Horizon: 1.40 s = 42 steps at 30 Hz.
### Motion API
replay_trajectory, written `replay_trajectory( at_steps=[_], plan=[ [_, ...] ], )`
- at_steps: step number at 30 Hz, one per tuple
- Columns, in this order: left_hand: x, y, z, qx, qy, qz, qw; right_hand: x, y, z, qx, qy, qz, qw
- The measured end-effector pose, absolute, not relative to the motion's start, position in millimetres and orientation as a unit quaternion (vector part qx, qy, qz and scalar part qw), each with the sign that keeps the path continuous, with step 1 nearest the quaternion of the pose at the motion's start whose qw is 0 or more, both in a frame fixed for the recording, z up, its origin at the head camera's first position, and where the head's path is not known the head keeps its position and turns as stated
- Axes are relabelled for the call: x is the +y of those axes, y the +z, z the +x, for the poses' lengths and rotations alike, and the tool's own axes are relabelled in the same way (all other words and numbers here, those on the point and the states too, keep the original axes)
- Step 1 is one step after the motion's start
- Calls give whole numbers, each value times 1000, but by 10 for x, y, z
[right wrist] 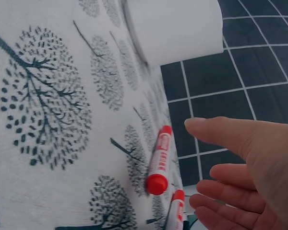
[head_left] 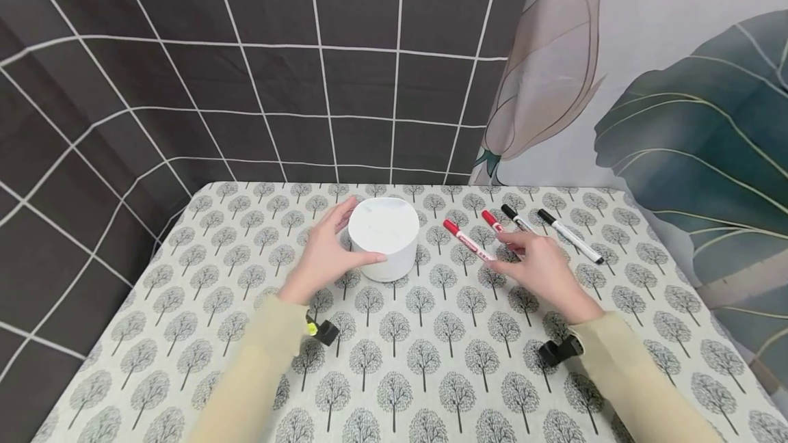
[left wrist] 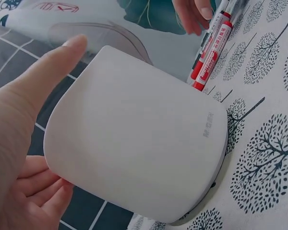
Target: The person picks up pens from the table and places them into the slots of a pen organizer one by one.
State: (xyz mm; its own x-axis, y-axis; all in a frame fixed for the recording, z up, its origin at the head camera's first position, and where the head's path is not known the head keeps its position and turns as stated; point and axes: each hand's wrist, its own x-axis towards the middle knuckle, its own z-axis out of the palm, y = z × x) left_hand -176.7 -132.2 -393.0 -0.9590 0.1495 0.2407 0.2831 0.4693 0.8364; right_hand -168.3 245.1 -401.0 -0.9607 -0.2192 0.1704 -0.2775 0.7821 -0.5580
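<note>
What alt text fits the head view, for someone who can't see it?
A person's left hand is at a white container on a tree-patterned tablecloth; the right hand is by four markers, two red-capped, two black-capped. Behind is a dark gridded backdrop.

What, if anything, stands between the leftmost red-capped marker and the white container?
Nothing visible: only tree-patterned cloth lies between the leftmost red-capped marker and the white container. The right hand is by the marker's near end.

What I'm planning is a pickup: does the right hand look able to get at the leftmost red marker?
Probably yes: the right hand appears empty and close to the leftmost red marker; nothing seems to block the way, and the white container stands apart.
</note>
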Motion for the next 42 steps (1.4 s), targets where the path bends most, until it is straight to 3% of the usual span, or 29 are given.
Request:
replay_trajectory(
  at_steps=[30,37,42],
  plan=[
    [-1341,-3972,-1807,-853,-509,-112,39,2400,-4259,-1732,-937,325,114,64],
    [-1343,-3965,-1816,-857,-502,-113,36,2389,-4138,-1727,-917,388,84,47],
    [-1346,-3961,-1814,-856,-505,-110,27,2362,-3889,-1728,-906,408,83,74]
  ],
)
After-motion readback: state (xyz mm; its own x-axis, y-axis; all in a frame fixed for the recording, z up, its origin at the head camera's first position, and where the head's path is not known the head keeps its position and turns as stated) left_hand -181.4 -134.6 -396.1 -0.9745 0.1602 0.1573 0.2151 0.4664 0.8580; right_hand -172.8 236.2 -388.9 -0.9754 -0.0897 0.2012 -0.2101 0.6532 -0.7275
